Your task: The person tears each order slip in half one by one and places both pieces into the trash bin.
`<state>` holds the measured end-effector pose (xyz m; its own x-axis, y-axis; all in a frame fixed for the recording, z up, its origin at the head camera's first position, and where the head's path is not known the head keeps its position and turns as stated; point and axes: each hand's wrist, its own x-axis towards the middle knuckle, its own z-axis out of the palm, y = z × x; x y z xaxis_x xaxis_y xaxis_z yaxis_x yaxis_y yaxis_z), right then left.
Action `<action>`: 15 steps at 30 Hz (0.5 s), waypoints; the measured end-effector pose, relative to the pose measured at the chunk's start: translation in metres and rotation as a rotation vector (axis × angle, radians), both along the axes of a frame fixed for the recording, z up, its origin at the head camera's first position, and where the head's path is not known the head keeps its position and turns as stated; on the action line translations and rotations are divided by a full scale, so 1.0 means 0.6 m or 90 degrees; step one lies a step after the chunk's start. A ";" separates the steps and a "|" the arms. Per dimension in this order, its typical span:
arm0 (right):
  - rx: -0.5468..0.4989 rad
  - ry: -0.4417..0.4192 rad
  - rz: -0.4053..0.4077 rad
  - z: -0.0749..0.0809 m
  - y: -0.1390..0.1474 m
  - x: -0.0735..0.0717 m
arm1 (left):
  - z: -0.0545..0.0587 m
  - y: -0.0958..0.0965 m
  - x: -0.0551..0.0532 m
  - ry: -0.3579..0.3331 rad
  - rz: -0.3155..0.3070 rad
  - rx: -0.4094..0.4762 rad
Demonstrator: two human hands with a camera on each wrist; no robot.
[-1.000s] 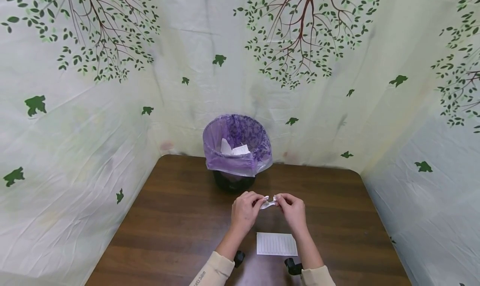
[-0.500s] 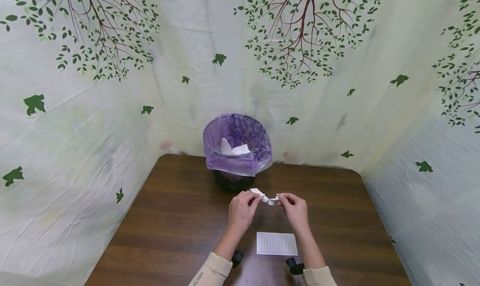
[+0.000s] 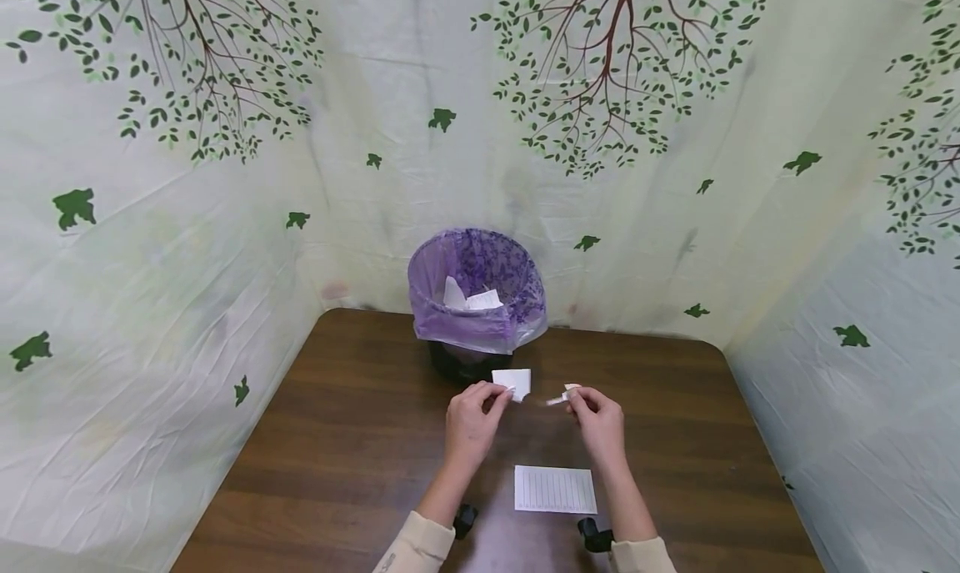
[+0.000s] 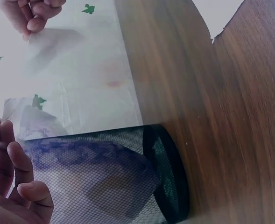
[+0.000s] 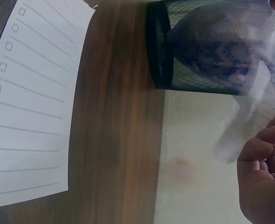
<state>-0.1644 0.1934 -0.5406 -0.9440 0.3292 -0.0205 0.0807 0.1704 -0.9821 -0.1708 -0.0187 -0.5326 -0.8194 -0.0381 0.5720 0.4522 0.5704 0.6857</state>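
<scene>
In the head view my left hand (image 3: pixel 471 429) pinches a white piece of paper (image 3: pixel 514 381) between thumb and fingers. To the right and apart from it, my right hand (image 3: pixel 602 429) pinches a smaller, narrow-looking paper piece (image 3: pixel 559 399). That piece (image 5: pixel 256 102) shows faint printed lines and is blurred in the right wrist view. Below both hands a lined sheet of paper (image 3: pixel 555 490) lies flat on the table. Checkboxes run along one side of this sheet (image 5: pixel 32 102), and its upper edge looks torn in the right wrist view.
A dark mesh wastebasket (image 3: pixel 467 364) with a purple bag liner (image 3: pixel 472 333) stands on the brown table (image 3: pixel 360 439), beyond the hands. White paper pieces (image 3: pixel 482 300) lie inside it. A pale curtain with printed trees (image 3: pixel 360 248) hangs behind the table.
My hands have moved apart. The crumpled paper held between them is now in two separate pieces, one in each hand. The lined sheet has not moved.
</scene>
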 end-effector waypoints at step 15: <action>-0.024 0.025 -0.013 0.018 0.002 0.004 | 0.046 -0.030 0.018 0.102 -0.020 0.025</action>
<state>-0.1621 0.1946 -0.5301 -0.9373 0.3485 0.0037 0.0449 0.1312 -0.9903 -0.1599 -0.0369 -0.5047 -0.7189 -0.0388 0.6941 0.5749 0.5280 0.6250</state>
